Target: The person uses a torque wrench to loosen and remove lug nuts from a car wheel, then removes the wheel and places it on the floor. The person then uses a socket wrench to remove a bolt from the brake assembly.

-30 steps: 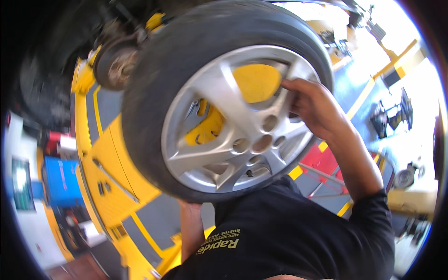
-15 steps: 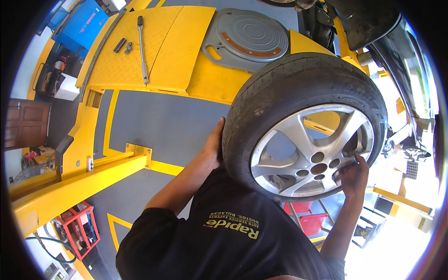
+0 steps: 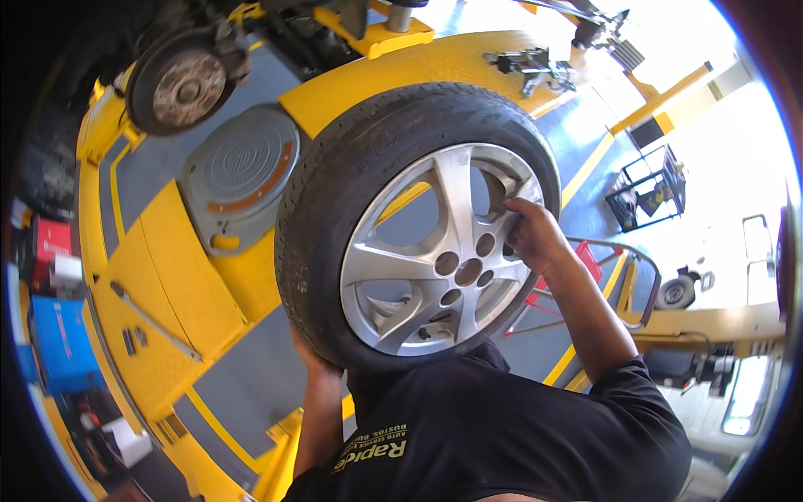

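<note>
A car wheel (image 3: pixel 452 180), a black tyre on a silver spoked alloy rim, is held up in front of my body with its outer face toward me. My right hand (image 3: pixel 535 236) grips the rim at a spoke on the right, its fingers curled into the opening. Against the tread at the lower left lies my left hand (image 3: pixel 313 353), partly hidden by the tyre. Farther off at the upper left, a bare brake disc (image 3: pixel 189 90) hangs on the raised car's hub.
A yellow lift ramp (image 3: pixel 159 289) carries a grey round turning plate (image 3: pixel 242 171), a long-handled wrench (image 3: pixel 155 321) and small sockets (image 3: pixel 135 339). A clamp-like metal device (image 3: pixel 533 69) sits on the ramp's far part. Right of me stand a red-and-grey trolley (image 3: pixel 585 259) and a black-framed cart (image 3: pixel 644 191).
My view has swung right, bringing the brake disc and the carts into sight. The wheel stays in both hands and has turned slightly; the ramp tools now appear farther left and lower.
</note>
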Motion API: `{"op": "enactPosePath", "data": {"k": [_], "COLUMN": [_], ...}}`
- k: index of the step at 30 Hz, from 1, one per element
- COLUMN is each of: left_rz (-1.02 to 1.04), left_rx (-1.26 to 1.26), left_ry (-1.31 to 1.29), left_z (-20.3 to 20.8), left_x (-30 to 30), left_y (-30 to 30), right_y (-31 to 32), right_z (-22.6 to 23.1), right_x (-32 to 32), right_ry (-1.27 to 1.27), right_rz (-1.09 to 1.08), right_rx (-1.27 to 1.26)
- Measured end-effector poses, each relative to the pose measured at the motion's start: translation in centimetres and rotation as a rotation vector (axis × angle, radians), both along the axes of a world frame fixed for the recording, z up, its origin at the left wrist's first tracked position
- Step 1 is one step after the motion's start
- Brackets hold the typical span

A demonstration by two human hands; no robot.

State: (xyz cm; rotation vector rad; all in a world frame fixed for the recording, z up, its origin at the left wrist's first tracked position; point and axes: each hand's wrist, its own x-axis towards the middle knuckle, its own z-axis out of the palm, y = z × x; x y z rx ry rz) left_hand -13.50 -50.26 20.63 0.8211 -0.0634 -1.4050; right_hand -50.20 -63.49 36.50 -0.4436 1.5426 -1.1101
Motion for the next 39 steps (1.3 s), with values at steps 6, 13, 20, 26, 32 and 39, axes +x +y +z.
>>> {"op": "enactPosePath", "data": {"k": [6,13,20,26,32,39], "left_rz": [-0.164,-0.296,-0.298,-0.341,-0.453,-0.735], "left_rx": [-0.010,-0.041,0.019,0.083,0.143,0.104], "left_ry": [0.002,-0.019,-0.108,-0.190,-0.438,-0.825], "left_z": [-0.3,-0.7,0.1,-0.4,-2.7,-12.8], "left_x": [-0.5,-4.4,-13.0,-12.9,-10.2,-7.3], "left_y": [-3.9,-9.5,-13.9,-13.4,-12.6,-6.3], "right_y": [1.5,0.8,-3.2,-4.2,-0.1,5.8], "right_z": [-0.8,-3.4,-3.1,-5.4,-10.1,-24.0], "right_x": [-2.1,-6.4,-14.2,-15.0,-13.3,-11.5], "right_ry": [-0.034,-0.003,0.090,0.075,-0.117,-0.105], "right_rz": [-0.094,-0.260,-0.176,-0.286,-0.485,-0.551], "right_rx": [-0.040,-0.088,-0.011,0.085,0.082,0.342]}}
